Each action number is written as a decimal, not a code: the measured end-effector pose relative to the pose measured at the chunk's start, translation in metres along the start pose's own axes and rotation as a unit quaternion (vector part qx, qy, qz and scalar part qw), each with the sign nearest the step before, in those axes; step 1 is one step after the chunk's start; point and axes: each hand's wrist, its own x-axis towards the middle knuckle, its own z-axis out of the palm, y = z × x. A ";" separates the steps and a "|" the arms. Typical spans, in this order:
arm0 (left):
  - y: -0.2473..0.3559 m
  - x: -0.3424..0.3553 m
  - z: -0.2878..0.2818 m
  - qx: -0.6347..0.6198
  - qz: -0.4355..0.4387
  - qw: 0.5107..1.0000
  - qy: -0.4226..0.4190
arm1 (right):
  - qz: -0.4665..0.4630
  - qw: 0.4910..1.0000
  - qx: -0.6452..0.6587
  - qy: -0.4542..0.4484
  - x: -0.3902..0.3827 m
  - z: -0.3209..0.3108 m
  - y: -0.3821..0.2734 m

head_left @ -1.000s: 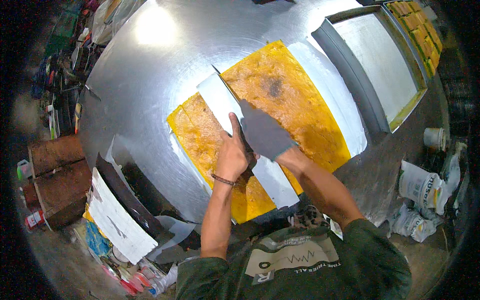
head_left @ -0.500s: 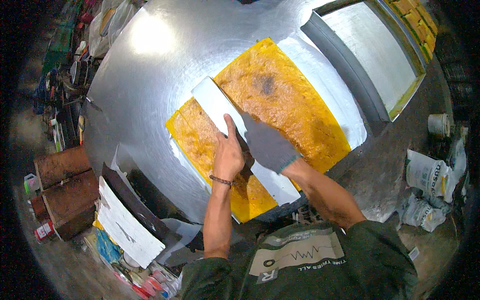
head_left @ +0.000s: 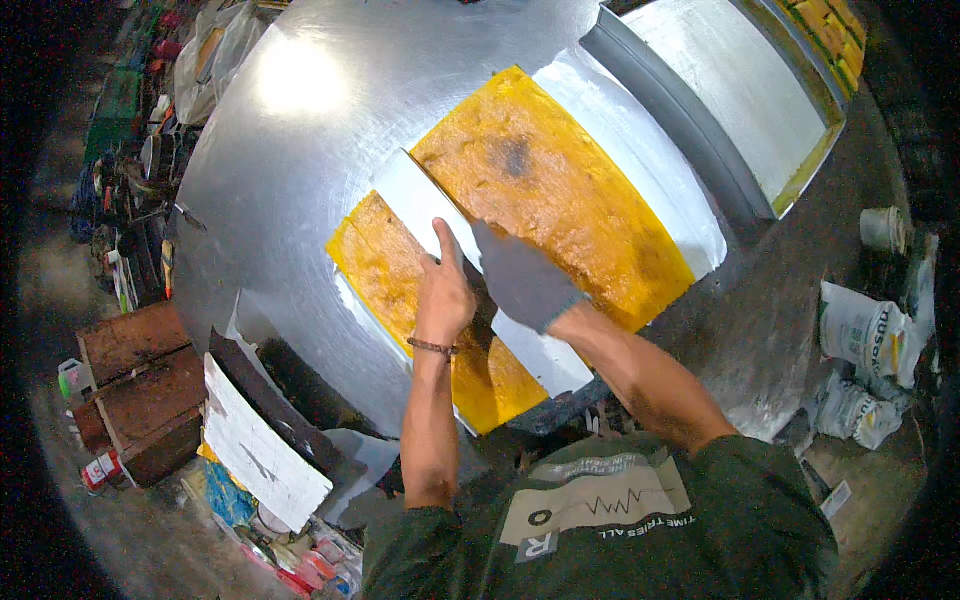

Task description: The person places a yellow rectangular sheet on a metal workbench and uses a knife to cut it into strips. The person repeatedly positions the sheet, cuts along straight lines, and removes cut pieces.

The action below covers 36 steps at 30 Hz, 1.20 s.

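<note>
A white strip (head_left: 540, 355) lies diagonally across a glossy, lumpy yellow sheet (head_left: 550, 170) on a metal surface. My left hand (head_left: 440, 290) is bare and rests on the strip, its index finger stretched out and thumb apart; its other fingers are partly hidden. My right hand (head_left: 525, 280), in a grey glove, is closed along the strip's right edge, beside the left hand; what it grips is hidden. A white sheet (head_left: 690, 220) shows beneath the yellow one's right edge.
A grey-rimmed frame (head_left: 720, 90) and yellow pieces (head_left: 830, 30) sit at upper right. Sacks (head_left: 865, 330) and a bucket (head_left: 880, 225) stand right. Brown boxes (head_left: 135, 365), a white board (head_left: 260, 440) and mixed clutter (head_left: 130, 190) are left.
The view has shifted, so the sheets and surface sit slightly higher and further left. Both hands remain at the strip, with little movement relative to it.
</note>
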 end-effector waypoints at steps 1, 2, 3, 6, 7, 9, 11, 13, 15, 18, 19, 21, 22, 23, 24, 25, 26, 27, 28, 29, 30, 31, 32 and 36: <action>0.000 -0.002 0.000 -0.022 -0.020 0.999 -0.025 | 0.006 1.000 -0.010 -0.005 -0.002 0.001 0.001; 0.001 0.000 -0.001 -0.002 -0.018 1.000 -0.024 | -0.018 0.999 -0.014 0.026 -0.002 0.002 0.003; 0.001 -0.003 -0.002 0.016 -0.022 0.999 -0.026 | -0.017 0.999 -0.001 0.030 -0.007 0.004 0.004; 0.002 -0.008 -0.004 0.022 -0.013 1.000 -0.018 | -0.055 0.994 0.028 0.090 -0.016 0.007 0.009; 0.002 -0.008 -0.003 0.012 0.000 1.000 -0.006 | -0.040 0.996 0.017 0.073 -0.018 0.008 0.011; 0.001 -0.007 -0.002 0.025 0.001 1.000 -0.002 | -0.020 0.999 0.007 0.039 -0.020 0.006 0.012; -0.002 -0.005 0.001 0.027 0.008 1.000 0.005 | -0.037 0.998 0.021 0.035 -0.023 0.003 0.011; -0.005 -0.002 0.002 0.022 0.019 0.999 0.017 | 0.006 0.999 0.031 -0.004 -0.030 -0.001 0.009; -0.009 -0.003 0.004 0.031 0.006 0.999 0.007 | 0.011 0.999 0.041 0.005 -0.039 -0.005 0.008; -0.011 0.001 0.005 -0.025 0.007 1.000 -0.007 | 0.009 0.999 0.033 0.011 -0.052 -0.005 0.010; -0.011 0.000 0.004 -0.052 0.002 0.998 -0.021 | 0.018 0.999 0.030 -0.007 -0.053 -0.004 0.012; -0.009 0.002 0.003 -0.023 0.008 1.000 -0.014 | 0.015 1.000 0.022 -0.014 -0.055 0.000 0.016; -0.008 0.001 0.002 -0.008 0.008 1.000 -0.013 | 0.001 1.000 0.015 -0.001 -0.056 0.002 0.018; -0.007 0.001 -0.001 0.025 0.006 1.000 -0.013 | -0.042 0.998 0.016 0.048 -0.060 0.003 0.021; -0.006 0.000 -0.002 0.033 -0.002 0.999 -0.017 | -0.015 0.999 0.020 0.020 -0.064 0.004 0.022; -0.005 0.000 -0.003 0.040 -0.009 0.999 -0.020 | -0.015 0.999 0.034 0.025 -0.071 0.003 0.023; -0.003 0.000 -0.004 0.046 -0.004 0.999 -0.015 | 0.012 0.999 0.033 -0.002 -0.076 0.002 0.024; -0.003 0.001 -0.004 0.041 0.002 0.999 -0.014 | -0.007 0.999 0.038 0.024 -0.080 0.001 0.023; -0.002 0.001 -0.004 0.033 0.020 0.999 -0.004 | 0.001 0.999 0.027 0.018 -0.085 -0.001 0.023; -0.002 0.002 -0.004 0.027 0.039 0.999 0.004 | 0.036 0.999 0.009 -0.020 -0.086 -0.004 0.021; -0.002 0.003 -0.004 0.018 0.018 1.000 -0.012 | 0.012 1.000 0.020 0.010 -0.088 -0.005 0.020; -0.001 0.004 -0.004 0.011 -0.005 1.000 -0.027 | 0.000 0.999 0.030 0.022 -0.088 -0.007 0.019; -0.002 0.004 -0.005 0.003 -0.021 0.999 -0.034 | -0.025 0.997 0.045 0.049 -0.090 -0.008 0.019; 0.001 0.004 -0.007 0.067 -0.007 0.998 -0.018 | -0.007 0.995 0.091 0.035 -0.109 -0.005 0.025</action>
